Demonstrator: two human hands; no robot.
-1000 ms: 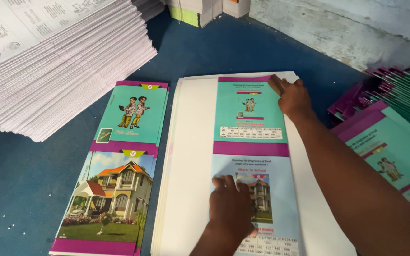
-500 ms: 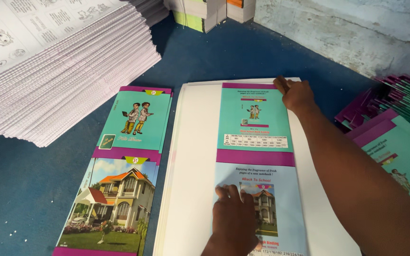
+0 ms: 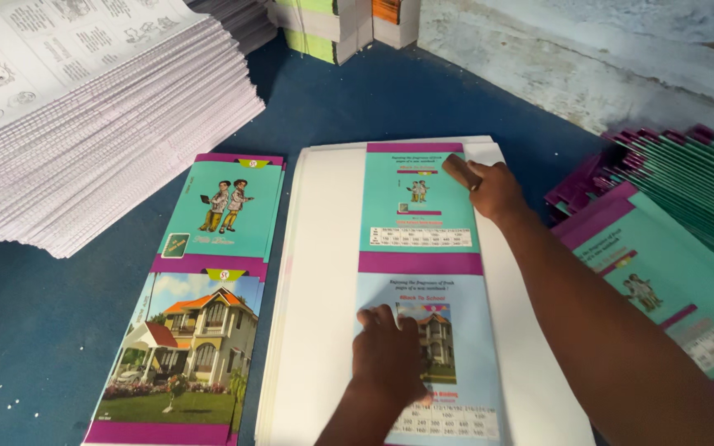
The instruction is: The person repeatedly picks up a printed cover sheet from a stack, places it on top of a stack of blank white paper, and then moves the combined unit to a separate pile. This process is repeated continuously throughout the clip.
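A long printed cover sheet (image 3: 420, 216), teal above and pale blue below with purple bands, lies on a stack of blank white sheets (image 3: 321, 272). My left hand (image 3: 390, 351) presses flat on the lower blue panel, over a small house picture. Near the cover's top right corner, my right hand (image 3: 489, 188) grips a small brown block (image 3: 459, 171) and holds it against the teal panel.
A second cover pile (image 3: 200, 306) with a house picture lies left of the white stack on the blue surface (image 3: 35, 330). A tall pile of printed white pages (image 3: 84, 124) fills the upper left. Fanned teal-and-purple covers (image 3: 671, 248) spread at right. Book blocks (image 3: 332, 25) stand at the back.
My right hand has shifted slightly along the cover's top right area, and the brown block in it now shows. The left hand stays pressed on the blue panel.
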